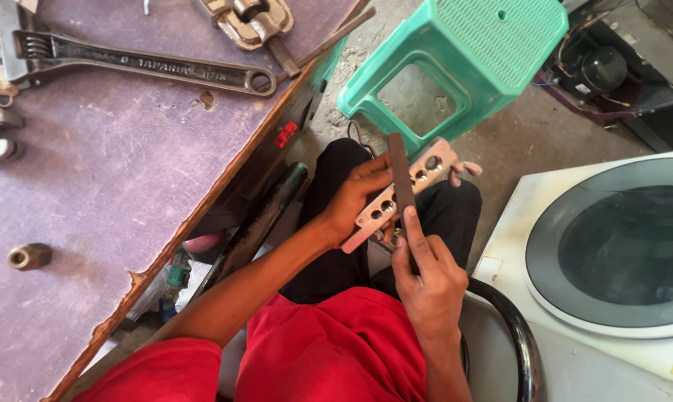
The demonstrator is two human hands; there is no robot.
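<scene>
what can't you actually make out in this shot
- Head view: the lower end of the dark file is hidden inside the right hand.
- Part of the metal bar with holes is covered by the left hand and the file.
- The adjustable wrench has its jaw cut off by the top-left edge.
- The small brass fitting is too small to identify.

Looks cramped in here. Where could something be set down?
The purple tabletop has a bare stretch between the big wrench and the small brass fitting. Its far edge is crowded with tools. The lap is crowded: left hand holds a drilled bar, right hand a dark file.
</scene>
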